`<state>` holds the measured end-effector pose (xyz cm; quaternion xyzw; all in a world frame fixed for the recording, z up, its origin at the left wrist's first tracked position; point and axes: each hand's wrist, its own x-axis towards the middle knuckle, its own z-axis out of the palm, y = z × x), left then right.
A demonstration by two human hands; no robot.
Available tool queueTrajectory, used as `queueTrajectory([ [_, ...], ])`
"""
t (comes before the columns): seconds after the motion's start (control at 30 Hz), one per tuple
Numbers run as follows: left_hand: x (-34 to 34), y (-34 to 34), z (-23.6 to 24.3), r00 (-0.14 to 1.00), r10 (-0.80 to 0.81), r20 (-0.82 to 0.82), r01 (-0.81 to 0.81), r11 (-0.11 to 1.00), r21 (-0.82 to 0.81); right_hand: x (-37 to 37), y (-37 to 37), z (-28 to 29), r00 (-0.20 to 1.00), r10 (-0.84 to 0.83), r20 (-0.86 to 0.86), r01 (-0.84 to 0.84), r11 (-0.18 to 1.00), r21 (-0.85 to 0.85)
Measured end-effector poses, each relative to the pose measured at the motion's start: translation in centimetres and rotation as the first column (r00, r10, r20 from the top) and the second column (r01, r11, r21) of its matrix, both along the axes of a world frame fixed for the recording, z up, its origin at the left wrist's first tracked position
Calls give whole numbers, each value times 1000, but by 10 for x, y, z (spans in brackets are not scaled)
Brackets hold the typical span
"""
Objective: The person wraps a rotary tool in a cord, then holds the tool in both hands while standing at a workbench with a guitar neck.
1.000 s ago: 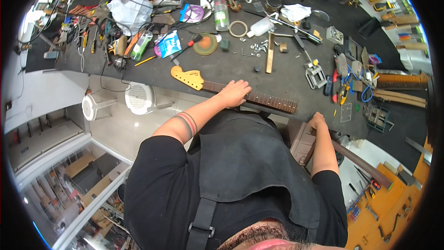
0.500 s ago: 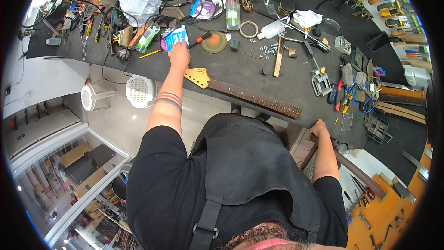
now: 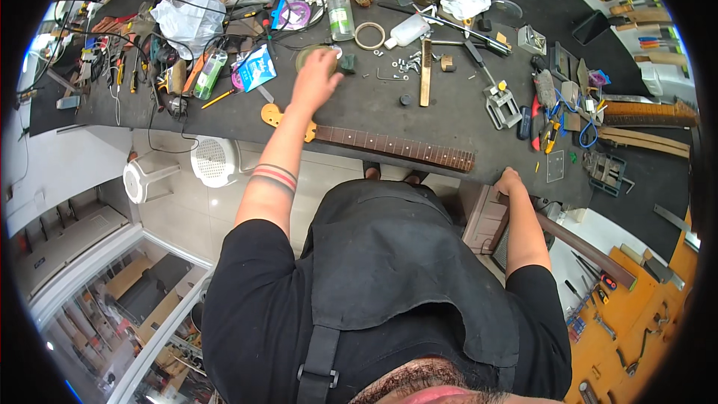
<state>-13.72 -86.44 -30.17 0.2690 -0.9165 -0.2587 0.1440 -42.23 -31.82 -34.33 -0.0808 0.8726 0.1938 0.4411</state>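
Note:
My left hand (image 3: 317,81) reaches over the bench, above the near side of a round greenish disc (image 3: 305,57) that it partly covers. Its fingers are extended and apart, with no held thing visible. Beneath my left forearm lies a guitar neck (image 3: 393,148), its dark fretted board along the bench's near edge and its pale headstock (image 3: 273,114) partly hidden by my wrist. A small dark green block (image 3: 347,64) sits just right of the hand. My right hand (image 3: 509,181) is curled at the bench edge, right of the neck's end.
A blue-and-white packet (image 3: 256,69) and a pencil (image 3: 218,99) lie left of the disc. Right of it are a tape roll (image 3: 369,36), a white bottle (image 3: 408,31), a wooden-handled brush (image 3: 425,75) and a small metal vise (image 3: 502,107). Cables and tools crowd the far left.
My left hand has let go of the blue-and-white packet and moved right to the disc. The red-and-black-handled tool now lies farther left. My right hand stays at the edge; the view has shifted.

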Motion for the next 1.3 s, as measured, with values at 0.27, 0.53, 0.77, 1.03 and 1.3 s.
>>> queueTrajectory([
  [0.27,-28,6,-30,998,27,51,-31,996,81,1,-3,4,1000,7,-8,-8,999,-35],
  [0.53,3,-37,-40,926,373,53,-375,900,223,-1,0,-2,1000,20,-22,-21,999,-32],
  [0.77,-23,-12,-19,964,261,-57,-266,910,-317,1,3,-2,999,10,-38,-12,999,-42],
  [1.03,-47,31,-38,966,-209,151,222,972,-75,2,1,4,1000,-6,-19,5,999,-45],
  [1.3,-47,15,-55,908,-367,203,394,912,-112,0,2,3,1000,0,-24,-1,998,-61],
])
